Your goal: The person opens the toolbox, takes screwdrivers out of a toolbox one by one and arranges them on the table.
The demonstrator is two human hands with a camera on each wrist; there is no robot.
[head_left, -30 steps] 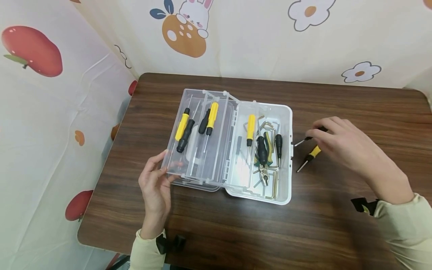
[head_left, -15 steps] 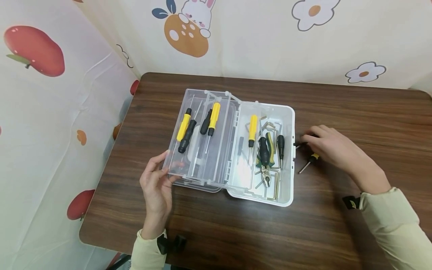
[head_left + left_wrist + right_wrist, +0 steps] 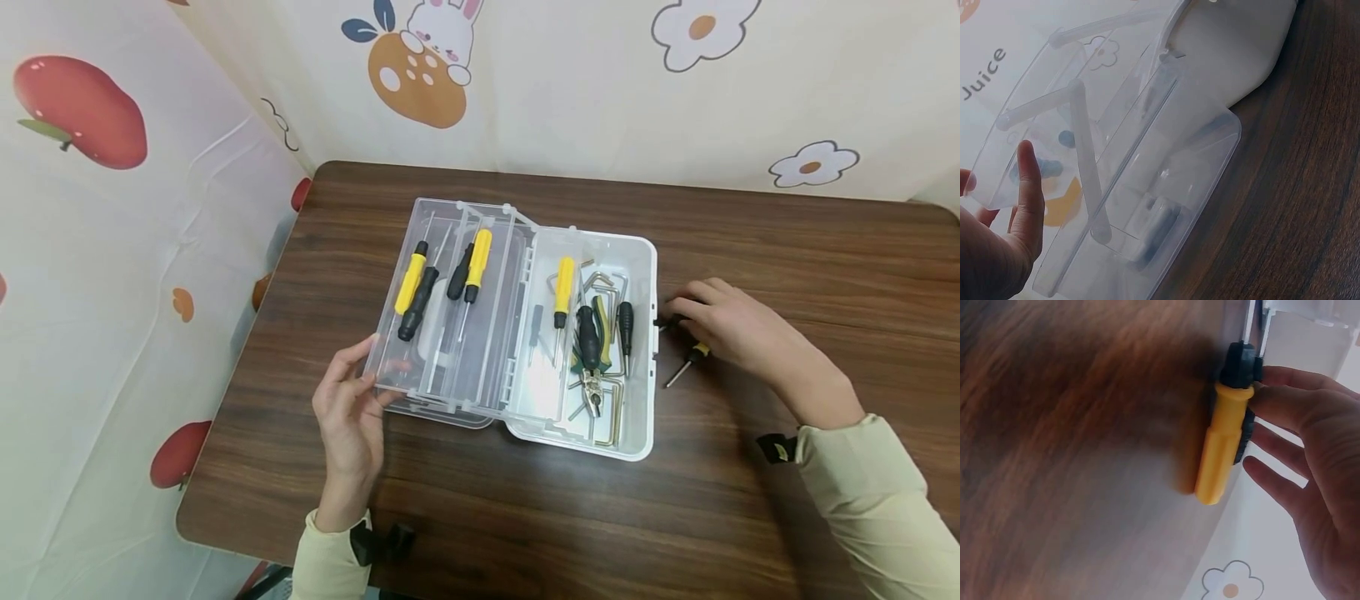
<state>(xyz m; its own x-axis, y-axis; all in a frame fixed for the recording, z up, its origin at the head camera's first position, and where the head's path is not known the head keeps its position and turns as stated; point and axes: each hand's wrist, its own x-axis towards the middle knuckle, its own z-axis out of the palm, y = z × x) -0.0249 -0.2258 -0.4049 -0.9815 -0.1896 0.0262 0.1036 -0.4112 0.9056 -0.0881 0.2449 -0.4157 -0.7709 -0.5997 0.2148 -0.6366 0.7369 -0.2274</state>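
Observation:
My left hand (image 3: pixel 348 417) pinches the near left corner of a clear plastic tray (image 3: pixel 491 354), which is swung out to the left of the white toolbox (image 3: pixel 640 417). Screwdrivers with yellow (image 3: pixel 411 279) and black handles lie in this tray. To the right of the toolbox, my right hand (image 3: pixel 731 329) is low over the table. Its thumb and fingers pinch a black-handled screwdriver (image 3: pixel 1246 434) in the right wrist view. Right beside that handle is a yellow-handled screwdriver (image 3: pixel 1219 450), which partly covers it there.
Inside the toolbox are pliers (image 3: pixel 591 358), several hex keys (image 3: pixel 617 412) and a black screwdriver (image 3: pixel 626 325). Another yellow screwdriver (image 3: pixel 563 287) rests on a clear tray section over the box. A patterned curtain (image 3: pixel 562 92) hangs behind the brown table (image 3: pixel 787 242).
My right hand has moved left and slightly down, closer to the toolbox, and its fingers now cover more of the black screwdriver. My left hand keeps its hold on the tray.

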